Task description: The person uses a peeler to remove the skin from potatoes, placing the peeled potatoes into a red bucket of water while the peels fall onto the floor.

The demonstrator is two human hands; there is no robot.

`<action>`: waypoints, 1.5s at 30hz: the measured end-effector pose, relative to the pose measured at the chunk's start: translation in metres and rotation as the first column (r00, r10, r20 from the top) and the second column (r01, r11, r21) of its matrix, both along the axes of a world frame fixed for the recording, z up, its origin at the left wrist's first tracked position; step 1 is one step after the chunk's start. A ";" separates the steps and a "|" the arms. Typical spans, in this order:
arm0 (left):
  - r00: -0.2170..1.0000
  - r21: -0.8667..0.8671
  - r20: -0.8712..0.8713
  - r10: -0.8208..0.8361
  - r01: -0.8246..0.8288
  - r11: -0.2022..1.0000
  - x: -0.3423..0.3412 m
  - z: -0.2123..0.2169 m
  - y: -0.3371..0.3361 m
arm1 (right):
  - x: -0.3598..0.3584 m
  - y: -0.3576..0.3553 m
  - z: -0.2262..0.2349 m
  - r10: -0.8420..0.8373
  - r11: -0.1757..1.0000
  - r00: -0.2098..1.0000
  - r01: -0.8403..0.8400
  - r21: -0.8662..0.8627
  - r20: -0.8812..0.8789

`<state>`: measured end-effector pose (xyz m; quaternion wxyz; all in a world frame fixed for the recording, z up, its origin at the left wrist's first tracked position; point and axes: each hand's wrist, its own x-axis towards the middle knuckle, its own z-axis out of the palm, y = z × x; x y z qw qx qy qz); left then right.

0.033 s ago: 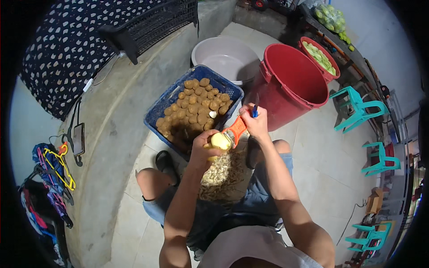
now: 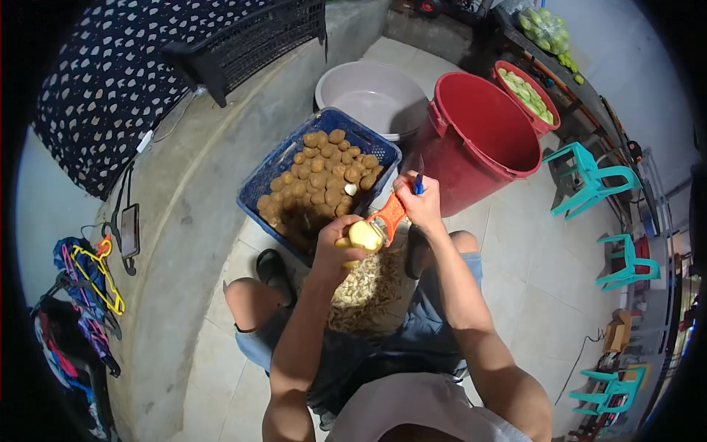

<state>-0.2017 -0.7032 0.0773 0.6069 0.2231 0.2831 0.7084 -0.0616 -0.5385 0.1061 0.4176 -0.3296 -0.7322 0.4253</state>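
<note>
My left hand (image 2: pixel 336 243) is wrapped round a mostly peeled, pale yellow potato (image 2: pixel 364 235). In my right hand (image 2: pixel 422 202) is an orange peeler (image 2: pixel 391 213), its blade end at the potato's right side. A knife with a blue handle (image 2: pixel 419 183) is also gripped in that hand, blade pointing up and away. Beyond my hands stands a blue plastic crate (image 2: pixel 260 171) of soil-brown potatoes (image 2: pixel 319 179), with one small pale peeled spot among them. Below my hands, a heap of peelings (image 2: pixel 361 295) covers the floor between my feet.
A large red bin (image 2: pixel 471 162) stands right of the crate, and a whitish basin (image 2: pixel 361 85) behind it. Farther back is a red tub of pale green pieces (image 2: pixel 526 96). Green plastic chairs (image 2: pixel 593 180) line the right; a concrete ledge (image 2: pixel 199 199) runs along the left.
The peeler has turned slightly against the potato. Both hands and everything else stay almost where they were.
</note>
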 end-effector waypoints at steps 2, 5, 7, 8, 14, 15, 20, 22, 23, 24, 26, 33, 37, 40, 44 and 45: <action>0.998 0.017 0.066 0.003 -0.004 1.000 0.008 0.025 -0.004 | 0.014 0.016 -0.011 -0.041 0.999 0.998 0.039 0.024 0.055; 0.998 0.009 0.047 0.045 -0.046 0.999 0.001 0.019 -0.004 | 0.014 0.026 -0.021 -0.113 0.989 0.993 0.114 -0.090 0.010; 0.997 -0.021 -0.021 0.069 -0.070 0.997 -0.002 0.007 -0.003 | 0.001 0.001 0.002 -0.055 0.998 0.998 0.055 -0.044 -0.001; 0.983 -0.045 -0.135 0.122 -0.129 0.991 0.002 0.008 0.000 | -0.001 -0.006 0.007 -0.009 1.000 1.000 0.009 0.003 -0.014; 0.986 0.029 0.163 0.029 -0.034 0.999 0.002 0.005 0.003 | 0.005 0.020 -0.020 -0.170 0.978 0.985 0.166 -0.129 -0.022; 0.997 -0.015 0.016 0.080 -0.080 0.997 0.001 0.005 0.004 | 0.002 0.013 -0.022 -0.111 0.992 0.990 0.104 -0.073 -0.092; 0.990 -0.055 -0.104 0.095 -0.101 0.993 0.004 0.006 0.003 | 0.009 0.017 -0.030 -0.202 0.976 0.974 0.208 -0.059 0.102; 0.966 -0.007 0.259 0.020 -0.019 1.000 0.000 0.005 0.001 | 0.008 0.021 -0.036 -0.197 0.972 0.980 0.199 -0.122 0.028; 0.988 -0.056 0.137 0.065 -0.057 0.997 0.000 0.010 0.000 | 0.002 0.011 -0.030 -0.144 0.986 0.988 0.139 -0.091 -0.051; 0.988 -0.055 0.137 0.072 -0.065 0.996 -0.001 0.009 0.001 | -0.004 0.004 -0.024 -0.088 0.995 0.988 0.082 -0.056 -0.128; 0.971 -0.043 -0.172 0.166 -0.176 0.983 0.004 0.003 0.002 | -0.001 0.002 -0.026 -0.093 0.995 0.995 0.092 -0.033 -0.038; 0.993 -0.052 0.036 0.112 -0.110 0.993 0.001 0.006 0.001 | -0.003 0.006 -0.030 -0.083 0.995 0.996 0.082 -0.052 -0.012; 0.997 -0.065 0.033 0.072 -0.069 0.995 0.006 0.016 0.004 | 0.012 0.033 -0.044 -0.189 0.970 0.980 0.177 -0.166 -0.059; 0.976 -0.072 -0.157 0.150 -0.163 0.984 0.004 -0.004 0.003 | -0.002 0.005 -0.025 -0.010 0.997 1.000 0.008 -0.076 -0.024; 0.992 -0.080 0.127 0.015 -0.005 0.997 0.007 0.002 0.002 | 0.007 0.027 -0.034 -0.191 0.970 0.981 0.183 -0.162 -0.038; 0.995 -0.079 0.096 0.028 -0.020 0.997 0.008 0.002 0.003 | 0.012 0.029 -0.037 -0.195 0.968 0.978 0.179 -0.176 -0.079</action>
